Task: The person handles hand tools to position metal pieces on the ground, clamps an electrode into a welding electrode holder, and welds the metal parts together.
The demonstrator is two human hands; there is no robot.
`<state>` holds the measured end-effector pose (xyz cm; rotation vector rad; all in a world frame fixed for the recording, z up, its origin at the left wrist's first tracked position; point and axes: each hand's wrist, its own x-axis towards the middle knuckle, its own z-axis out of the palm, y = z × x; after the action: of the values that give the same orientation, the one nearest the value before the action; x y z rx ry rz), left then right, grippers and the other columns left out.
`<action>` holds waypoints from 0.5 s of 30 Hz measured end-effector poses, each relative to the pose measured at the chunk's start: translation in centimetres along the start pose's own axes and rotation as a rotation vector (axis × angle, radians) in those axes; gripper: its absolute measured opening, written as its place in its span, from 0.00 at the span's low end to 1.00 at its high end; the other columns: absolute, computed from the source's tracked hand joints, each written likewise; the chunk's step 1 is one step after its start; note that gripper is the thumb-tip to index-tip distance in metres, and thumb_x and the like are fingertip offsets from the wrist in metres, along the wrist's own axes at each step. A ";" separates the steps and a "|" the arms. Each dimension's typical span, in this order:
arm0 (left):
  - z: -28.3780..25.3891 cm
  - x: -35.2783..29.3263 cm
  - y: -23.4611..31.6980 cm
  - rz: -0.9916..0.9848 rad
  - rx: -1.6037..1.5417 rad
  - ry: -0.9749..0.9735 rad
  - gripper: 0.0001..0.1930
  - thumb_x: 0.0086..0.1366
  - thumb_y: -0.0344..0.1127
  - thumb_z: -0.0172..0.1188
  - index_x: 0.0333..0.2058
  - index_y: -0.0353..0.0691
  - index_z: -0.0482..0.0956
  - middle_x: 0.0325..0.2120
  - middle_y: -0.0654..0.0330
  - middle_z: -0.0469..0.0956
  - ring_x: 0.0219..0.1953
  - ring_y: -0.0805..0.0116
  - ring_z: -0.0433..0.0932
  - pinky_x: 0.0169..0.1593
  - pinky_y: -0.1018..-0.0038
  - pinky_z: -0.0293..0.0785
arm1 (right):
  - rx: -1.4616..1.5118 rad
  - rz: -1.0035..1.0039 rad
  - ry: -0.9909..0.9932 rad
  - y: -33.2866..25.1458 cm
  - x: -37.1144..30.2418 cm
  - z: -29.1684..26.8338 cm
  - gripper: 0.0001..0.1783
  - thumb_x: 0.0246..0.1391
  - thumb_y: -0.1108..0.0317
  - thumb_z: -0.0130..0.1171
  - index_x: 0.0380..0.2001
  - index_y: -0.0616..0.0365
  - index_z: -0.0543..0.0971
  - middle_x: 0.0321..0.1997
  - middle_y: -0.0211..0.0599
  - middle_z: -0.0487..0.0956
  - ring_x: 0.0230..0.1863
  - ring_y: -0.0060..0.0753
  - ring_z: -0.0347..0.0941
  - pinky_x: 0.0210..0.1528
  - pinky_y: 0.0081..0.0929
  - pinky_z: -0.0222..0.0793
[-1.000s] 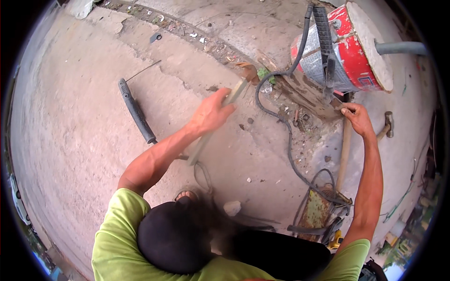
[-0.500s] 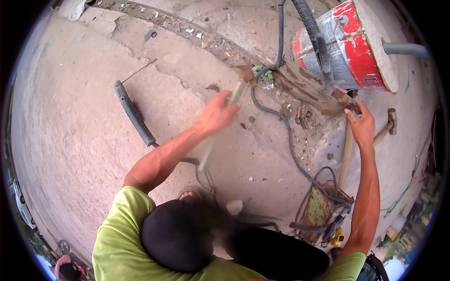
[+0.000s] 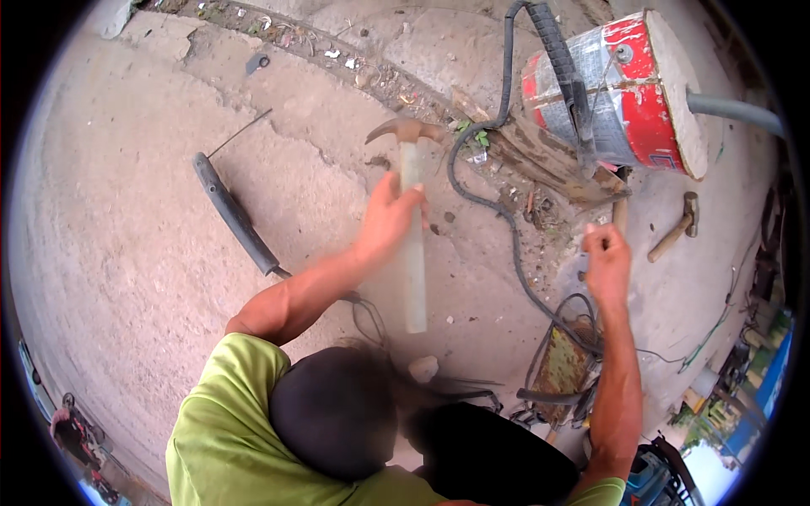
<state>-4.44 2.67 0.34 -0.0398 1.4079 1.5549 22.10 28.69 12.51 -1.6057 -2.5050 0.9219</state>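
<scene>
My left hand (image 3: pixel 391 221) grips a claw hammer (image 3: pixel 414 278) partway along its pale handle. The rusty head points away from me, above the concrete. My right hand (image 3: pixel 608 263) is curled closed just on the near side of a worn wooden block (image 3: pixel 548 160), apart from it. Whether anything small sits in those fingers is hidden. Past the block's right end, a wooden handle (image 3: pixel 620 215) shows. The black strap-like end of a thick ribbed strip (image 3: pixel 561 63) comes down onto the block.
A red and silver bucket filled with concrete (image 3: pixel 629 93) lies on its side with a grey pipe. Another hammer (image 3: pixel 679 228) rests at right. A black cable (image 3: pixel 519 261) winds across the ground to a rusty metal plate (image 3: pixel 561 367). A black-handled rod (image 3: pixel 234 215) lies left.
The claw hammer has swung more upright in my left hand and its head shows fully. My right hand has drawn back from the block's end toward me, its fingers curling in.
</scene>
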 end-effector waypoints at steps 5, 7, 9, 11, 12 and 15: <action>2.7 -4.9 -0.2 0.088 -0.163 -0.093 0.19 0.78 0.36 0.59 0.61 0.36 0.66 0.42 0.52 0.83 0.40 0.64 0.83 0.47 0.65 0.81 | 0.479 0.212 -0.690 -9.9 -10.3 8.9 0.23 0.74 0.62 0.57 0.67 0.57 0.70 0.41 0.36 0.82 0.43 0.29 0.80 0.48 0.32 0.77; 3.9 -6.6 -0.3 0.103 -0.159 -0.131 0.20 0.78 0.36 0.60 0.61 0.37 0.66 0.45 0.52 0.84 0.43 0.63 0.84 0.52 0.64 0.80 | 0.556 0.256 -0.714 -10.8 -13.3 10.2 0.19 0.74 0.62 0.57 0.62 0.57 0.71 0.37 0.33 0.80 0.36 0.28 0.77 0.41 0.32 0.76; 3.6 -7.7 -0.2 0.088 -0.186 -0.406 0.20 0.77 0.38 0.62 0.61 0.37 0.70 0.48 0.53 0.85 0.47 0.66 0.83 0.57 0.64 0.78 | 0.648 0.282 -0.757 -11.2 -15.6 9.9 0.16 0.74 0.62 0.57 0.57 0.57 0.73 0.32 0.31 0.78 0.29 0.26 0.75 0.34 0.32 0.74; 0.3 -7.8 0.7 0.089 0.045 -0.504 0.20 0.76 0.39 0.63 0.60 0.37 0.73 0.47 0.54 0.85 0.47 0.68 0.83 0.56 0.65 0.78 | 0.749 0.529 -0.660 -11.3 -17.0 7.3 0.10 0.73 0.62 0.58 0.49 0.55 0.73 0.24 0.26 0.69 0.18 0.22 0.63 0.22 0.31 0.64; -1.5 -8.2 1.5 0.060 0.261 -0.625 0.19 0.75 0.40 0.65 0.58 0.37 0.76 0.46 0.55 0.86 0.47 0.69 0.83 0.56 0.66 0.78 | 0.736 0.556 -0.659 -10.8 -17.8 5.7 0.09 0.73 0.62 0.59 0.47 0.54 0.73 0.22 0.24 0.67 0.16 0.21 0.60 0.20 0.31 0.61; -9.0 -9.9 5.3 0.312 0.949 0.017 0.18 0.73 0.40 0.67 0.55 0.37 0.81 0.39 0.56 0.86 0.41 0.69 0.83 0.48 0.68 0.81 | 0.790 0.593 -0.673 -8.2 -20.1 1.8 0.09 0.71 0.63 0.60 0.45 0.53 0.72 0.21 0.22 0.64 0.15 0.20 0.57 0.19 0.31 0.58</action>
<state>-8.00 -9.44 7.23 0.7644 2.1031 0.9707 24.13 8.62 20.72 -1.9005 -1.4284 2.4470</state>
